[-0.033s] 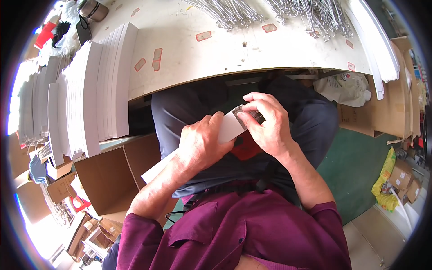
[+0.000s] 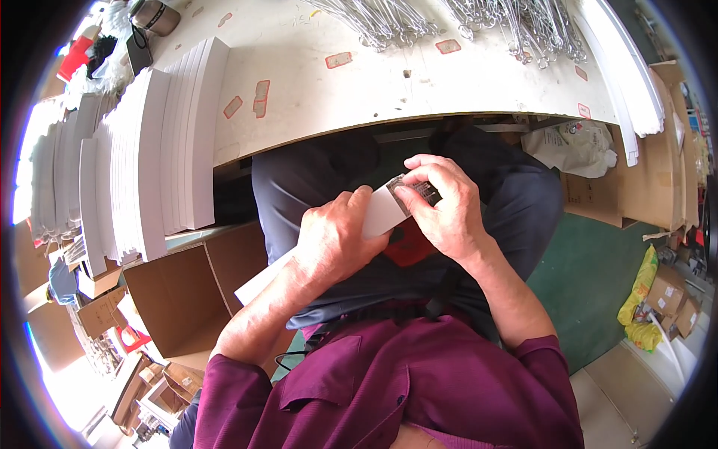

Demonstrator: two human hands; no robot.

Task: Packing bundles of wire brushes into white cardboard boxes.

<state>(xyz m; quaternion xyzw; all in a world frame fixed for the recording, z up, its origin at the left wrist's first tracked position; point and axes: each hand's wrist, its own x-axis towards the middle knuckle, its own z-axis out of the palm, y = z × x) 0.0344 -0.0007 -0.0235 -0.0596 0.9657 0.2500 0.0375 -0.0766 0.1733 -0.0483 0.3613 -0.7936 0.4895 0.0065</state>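
Observation:
My left hand (image 2: pixel 334 233) is wrapped round a long, narrow white box (image 2: pixel 384 212), held tilted over my lap. Its lower end runs back under my left forearm. At the box's upper end is a dark patterned piece (image 2: pixel 426 192); whether it is a label or something sticking out of the box, I cannot tell. The thumb of my right hand (image 2: pixel 450 208) presses on this piece, with the index finger curled close by and the other fingers bent. Part of the piece is hidden behind that hand.
Rows of white boxes (image 2: pixel 196 135) stand at the left of the white table (image 2: pixel 299 90). Bundles of looped metal rods (image 2: pixel 381 26) lie at its far side. An open cardboard carton (image 2: pixel 176 299) sits below left; white strips (image 2: pixel 628 75) lie along the right edge.

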